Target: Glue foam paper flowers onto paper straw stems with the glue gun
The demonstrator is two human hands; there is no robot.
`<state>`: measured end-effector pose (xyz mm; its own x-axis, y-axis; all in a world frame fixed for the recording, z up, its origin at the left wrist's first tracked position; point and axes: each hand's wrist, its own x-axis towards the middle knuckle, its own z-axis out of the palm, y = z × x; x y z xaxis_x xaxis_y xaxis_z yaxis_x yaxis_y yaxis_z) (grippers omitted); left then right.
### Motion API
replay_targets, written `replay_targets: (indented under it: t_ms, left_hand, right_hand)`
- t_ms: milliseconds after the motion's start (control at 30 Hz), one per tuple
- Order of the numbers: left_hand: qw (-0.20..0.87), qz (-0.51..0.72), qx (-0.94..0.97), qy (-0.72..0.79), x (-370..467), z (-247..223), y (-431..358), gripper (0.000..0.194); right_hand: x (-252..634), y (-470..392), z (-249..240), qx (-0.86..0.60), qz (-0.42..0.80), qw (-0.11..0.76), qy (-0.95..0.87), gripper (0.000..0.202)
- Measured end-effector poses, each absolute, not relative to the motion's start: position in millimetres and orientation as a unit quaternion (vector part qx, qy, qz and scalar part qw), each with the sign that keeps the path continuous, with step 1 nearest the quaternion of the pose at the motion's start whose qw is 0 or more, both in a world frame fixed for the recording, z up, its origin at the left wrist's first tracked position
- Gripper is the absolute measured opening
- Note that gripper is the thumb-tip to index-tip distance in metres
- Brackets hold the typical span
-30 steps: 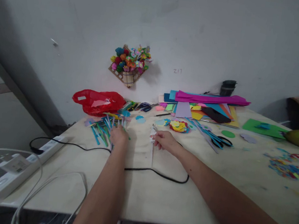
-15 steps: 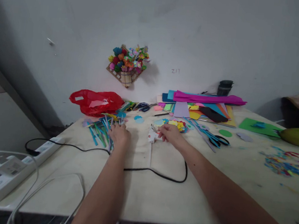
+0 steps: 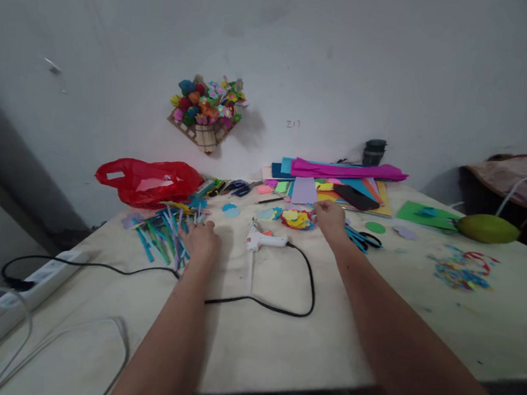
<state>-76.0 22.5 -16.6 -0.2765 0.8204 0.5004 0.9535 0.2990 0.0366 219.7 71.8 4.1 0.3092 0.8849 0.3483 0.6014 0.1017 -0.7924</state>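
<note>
My left hand (image 3: 201, 239) rests at the right side of a loose pile of blue, green and lavender strips (image 3: 160, 236), fingers stretched over their ends. To the right, my right hand (image 3: 331, 220) has its fingertips drawn together beside a heap of colourful cut flower shapes (image 3: 297, 220); whatever is between them is too small to make out. Between my hands a white glue gun (image 3: 263, 240) lies on its side, untouched, with its glue stick (image 3: 250, 272) pointing towards me. Scissors with black handles (image 3: 369, 240) and blue strips lie partly behind my right wrist.
A red plastic bag (image 3: 150, 188) sits at the back left. Coloured sheets (image 3: 305, 191) are stacked against the wall. The glue gun's black cord (image 3: 274, 310) loops across the table to a white power strip (image 3: 52, 275). Small scraps (image 3: 461, 274) lie at the right.
My right hand has left the glue gun and moved right, past the flower shapes. My left hand stays by the strips. The view has turned slightly right.
</note>
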Motion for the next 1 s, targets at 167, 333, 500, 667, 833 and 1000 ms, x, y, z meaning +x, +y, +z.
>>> replay_targets:
  t_ms: [167, 333, 500, 667, 833, 1000]
  left_hand:
    - [0.185, -0.194, -0.604, -0.75, -58.5, -8.3, 19.8, 0.024]
    - [0.177, -0.197, -0.626, -0.733, -43.8, -5.2, 17.5, 0.023]
    - [0.174, -0.223, -0.647, -0.709, -40.7, -6.2, 15.4, 0.021]
    - [0.157, -0.242, -0.649, -0.704, -41.6, -6.2, 15.9, 0.025]
    - [0.145, -0.269, -0.64, -0.705, -46.4, -8.2, 20.5, 0.032]
    - [0.138, -0.288, -0.628, -0.71, -48.4, -8.1, 23.6, 0.036]
  right_hand:
    - [218.1, 67.2, 2.8, -0.701, 0.051, 0.423, -0.571, 0.024]
    - [218.3, 65.4, 2.7, -0.714, 0.042, 0.384, -0.584, 0.026]
    - [223.5, 65.1, 5.5, -0.725, 0.036, 0.381, -0.572, 0.026]
    - [223.2, 63.6, 7.2, -0.729, 0.046, 0.389, -0.562, 0.026]
    - [233.2, 64.8, 12.8, -0.73, 0.046, 0.427, -0.533, 0.027]
    - [264.7, 72.0, 18.2, -0.733, 0.042, 0.512, -0.446, 0.029]
